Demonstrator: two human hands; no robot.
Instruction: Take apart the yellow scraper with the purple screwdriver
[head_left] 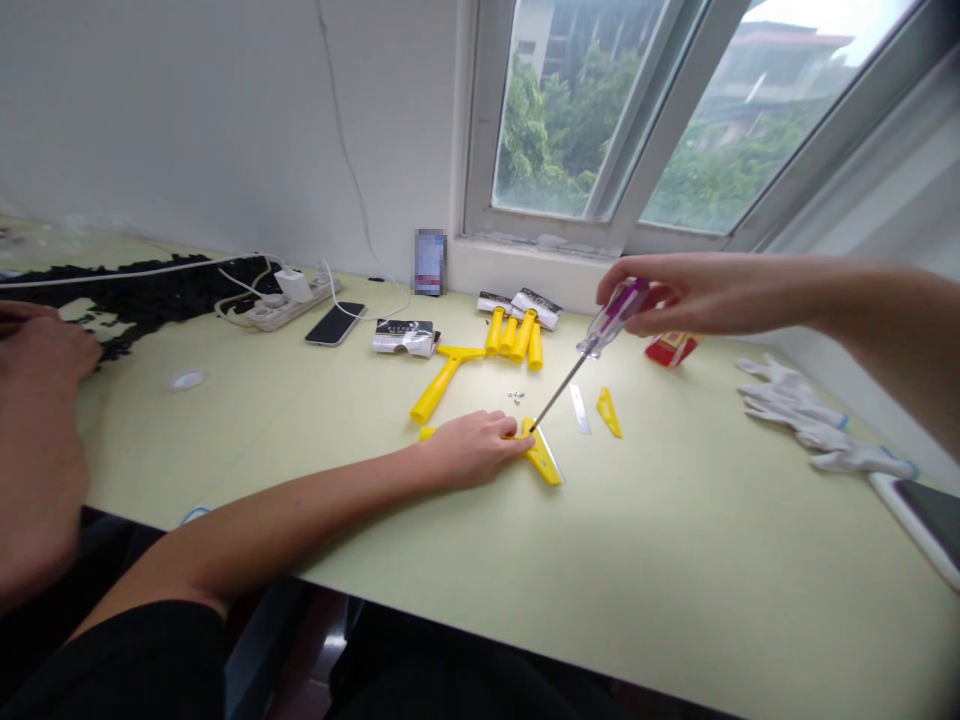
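My left hand (476, 447) presses a yellow scraper (545, 457) flat on the pale green table (615, 560), fingers gripping its head. My right hand (679, 293) holds a screwdriver (592, 347) with a clear purple handle. Its shaft slants down to the left, and the tip rests on the scraper head beside my left fingertips. A loose metal blade (580, 409) and a small yellow cover piece (609, 412) lie just right of the scraper. A few tiny screws (515, 396) sit behind my left hand.
Another yellow scraper (444, 379), several yellow handles (514, 335) and blade packets (406, 337) lie further back. A phone (335, 323) and power strip (283, 305) are at the back left, white gloves (814, 418) and a tablet (926, 520) at right. Another person's hand (37, 400) is at far left.
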